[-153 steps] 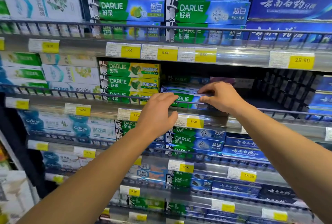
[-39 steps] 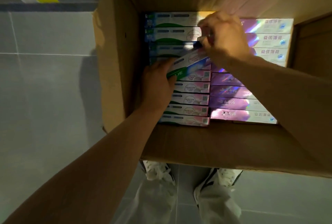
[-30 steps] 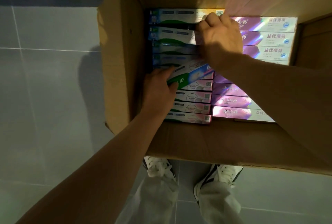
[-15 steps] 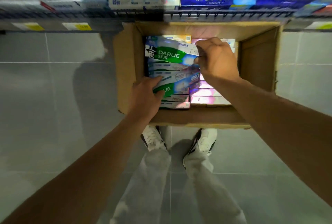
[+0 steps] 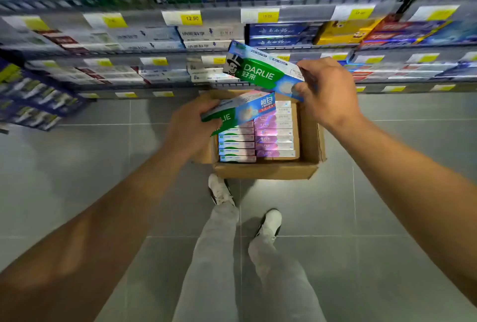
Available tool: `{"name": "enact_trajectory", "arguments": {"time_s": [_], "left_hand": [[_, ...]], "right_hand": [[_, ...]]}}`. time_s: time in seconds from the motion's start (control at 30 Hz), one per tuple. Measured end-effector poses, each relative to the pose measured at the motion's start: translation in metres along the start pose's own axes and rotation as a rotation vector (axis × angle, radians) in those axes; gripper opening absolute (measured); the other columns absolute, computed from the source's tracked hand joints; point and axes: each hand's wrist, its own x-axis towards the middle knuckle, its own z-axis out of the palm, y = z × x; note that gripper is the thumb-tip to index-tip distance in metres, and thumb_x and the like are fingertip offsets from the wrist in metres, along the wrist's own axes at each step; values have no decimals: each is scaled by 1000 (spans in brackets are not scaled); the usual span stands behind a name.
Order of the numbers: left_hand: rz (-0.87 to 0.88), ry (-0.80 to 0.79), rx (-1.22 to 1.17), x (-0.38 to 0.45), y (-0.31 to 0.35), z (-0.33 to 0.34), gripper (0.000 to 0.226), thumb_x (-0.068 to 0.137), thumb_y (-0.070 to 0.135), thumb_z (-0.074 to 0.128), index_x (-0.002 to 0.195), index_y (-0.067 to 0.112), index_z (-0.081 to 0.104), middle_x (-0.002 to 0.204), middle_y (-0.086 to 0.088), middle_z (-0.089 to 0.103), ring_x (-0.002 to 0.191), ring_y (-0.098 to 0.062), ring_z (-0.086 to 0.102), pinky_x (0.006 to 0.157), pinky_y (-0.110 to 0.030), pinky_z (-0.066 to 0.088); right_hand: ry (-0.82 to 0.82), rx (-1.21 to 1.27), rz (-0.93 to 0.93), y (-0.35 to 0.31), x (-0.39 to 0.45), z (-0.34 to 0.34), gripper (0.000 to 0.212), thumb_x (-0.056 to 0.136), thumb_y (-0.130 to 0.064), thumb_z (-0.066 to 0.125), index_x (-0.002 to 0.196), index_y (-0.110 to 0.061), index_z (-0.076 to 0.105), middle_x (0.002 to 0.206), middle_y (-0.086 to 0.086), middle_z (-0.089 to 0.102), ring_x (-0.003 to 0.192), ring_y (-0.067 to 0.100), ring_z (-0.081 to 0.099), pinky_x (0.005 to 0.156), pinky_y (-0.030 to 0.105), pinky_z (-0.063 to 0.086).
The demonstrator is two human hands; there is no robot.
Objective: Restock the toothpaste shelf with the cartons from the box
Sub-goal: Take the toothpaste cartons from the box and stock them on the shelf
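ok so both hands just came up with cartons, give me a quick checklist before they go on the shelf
1. Left hand grip on its Darlie carton: ok, fingers wrapped round the green end.
2. Right hand grip on the upper Darlie carton: ok, but held only at one end, carton tilted.
3. Both cartons lifted above the cardboard box: ok.
4. More stock left in the box: ok, rows of cartons remain.
5. Free slot among the shelves: cannot tell, too blurred.
6. Feet apart from the box: ok.
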Motion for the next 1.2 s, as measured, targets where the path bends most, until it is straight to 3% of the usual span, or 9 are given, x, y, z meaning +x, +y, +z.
{"name": "enact_trajectory", "arguments": {"time_s": [0.13,0.27,0.37,0.47,0.6,0.77,0.97,1.2], "left_hand": [[91,64,58,-63,60,-54,48,82,21,68,128,26,60,126,0,63,115,-17,57,94,-28,44],[145,143,107,-119,105,-104,44,83,23,70,126,27,62,127,1,62,115,-17,57,87,-20,39],[191,178,108,-156,140,-141,44,83,24,71,125,27,62,125,0,62,112,-17,58,88,-25,43],[269,232,153,-184,172,-176,44,84,25,71,127,25,62,125,-1,62,114,-19,57,92,-27,41],[293,340,162,-208,204,-220,44,83,28,72,125,30,61,125,0,62,113,-19,57,95,-31,43],[365,454,105,-219,231,-275,43,84,21,71,126,26,62,130,1,60,115,-16,56,92,-22,39],[412,542,137,-194,250,-342,44,85,25,71,127,28,61,133,1,58,118,-20,55,99,-33,43],[511,557,175,-140,265,-427,44,86,23,70,128,27,59,133,-1,57,116,-20,56,96,-30,45]], "right_hand": [[75,21,-65,-30,-31,-82,29,82,-19,60,110,-11,64,99,13,61,96,30,52,73,27,29],[163,-11,-164,-70,-52,-161,26,81,-17,60,105,-5,63,93,15,61,93,33,52,75,35,34],[236,-3,-234,-97,-57,-211,23,81,-16,59,100,-4,62,89,15,60,91,33,51,74,35,34],[306,-5,-304,-124,-54,-253,27,83,-16,61,110,-10,63,93,12,60,96,31,52,78,31,34],[378,-57,-394,-158,-41,-304,22,83,-20,60,101,-6,61,88,12,60,91,32,52,76,36,38],[504,-101,-501,-205,-19,-354,26,84,-14,63,108,-5,64,97,17,64,97,35,55,81,36,38],[591,-50,-546,-261,30,-391,32,83,-5,64,115,-9,67,107,15,66,102,34,58,86,36,42],[683,-96,-546,-327,104,-416,35,83,-6,63,118,-10,67,112,13,66,106,32,58,91,34,40]]}}
